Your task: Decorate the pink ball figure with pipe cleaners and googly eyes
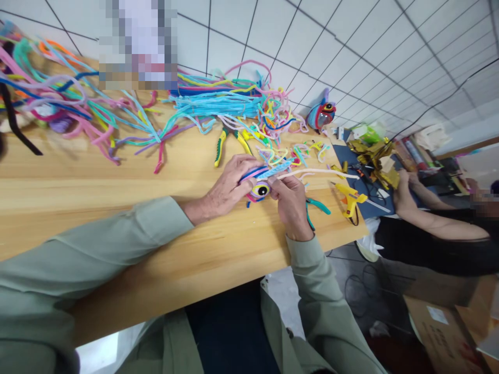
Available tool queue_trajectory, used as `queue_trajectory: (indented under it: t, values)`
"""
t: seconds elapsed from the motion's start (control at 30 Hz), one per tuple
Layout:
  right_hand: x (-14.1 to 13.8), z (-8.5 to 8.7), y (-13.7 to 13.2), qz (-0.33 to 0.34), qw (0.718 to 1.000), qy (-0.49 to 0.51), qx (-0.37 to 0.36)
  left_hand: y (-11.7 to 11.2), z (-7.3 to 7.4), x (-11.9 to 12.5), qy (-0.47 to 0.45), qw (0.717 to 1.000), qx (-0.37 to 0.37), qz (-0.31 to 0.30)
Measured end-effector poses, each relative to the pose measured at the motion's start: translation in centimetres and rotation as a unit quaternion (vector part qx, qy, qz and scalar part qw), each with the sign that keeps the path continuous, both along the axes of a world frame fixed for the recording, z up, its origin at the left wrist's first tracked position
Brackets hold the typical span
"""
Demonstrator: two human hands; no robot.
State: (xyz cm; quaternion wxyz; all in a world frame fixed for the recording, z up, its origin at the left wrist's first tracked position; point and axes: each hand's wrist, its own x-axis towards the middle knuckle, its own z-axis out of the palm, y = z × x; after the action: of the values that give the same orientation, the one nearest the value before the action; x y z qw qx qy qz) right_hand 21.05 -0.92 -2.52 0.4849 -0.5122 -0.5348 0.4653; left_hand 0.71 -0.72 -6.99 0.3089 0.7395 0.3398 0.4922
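Observation:
Between my two hands, just above the table, is a pipe-cleaner figure (pixel 255 196) in blue, pink and purple with a large yellow-rimmed googly eye. My left hand (pixel 230 184) is closed around its left side, thumb near the eye. At its right side, my right hand (pixel 289 200) pinches a pale pink pipe cleaner (pixel 323 171) that trails off to the right. Light blue pipe-cleaner strands show at the figure's top. Fingers hide part of the body. Teal-handled pliers (pixel 318 205) lie beside my right hand. Beyond my left hand are pliers with yellow-green handles (pixel 221 147).
Bundled blue pipe cleaners (pixel 218 105) and a loose colourful heap (pixel 58 98) lie along the back. A finished-looking figure (pixel 322 115) stands near the wall. On the right are a yellow glue gun (pixel 350 199), crumpled gold foil (pixel 368 153) and another person's arms (pixel 413 200).

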Motion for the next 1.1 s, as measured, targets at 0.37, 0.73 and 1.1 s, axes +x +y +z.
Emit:
queue_trajectory:
  t: [0.37, 0.73, 1.1]
  values:
    - [-0.07, 0.04, 0.03, -0.006, 1.000, 0.019, 0.004, -0.06, -0.18, -0.11, 0.003, 1.000, 0.013, -0.011]
    - [-0.31, 0.29, -0.16, -0.013, 1.000, -0.003, 0.005, 0.09, -0.21, 0.17, -0.014, 1.000, 0.002, -0.001]
    - [-0.36, 0.13, -0.27, -0.024, 1.000, 0.013, 0.003, 0.20, -0.46, 0.02, -0.014, 1.000, -0.003, -0.007]
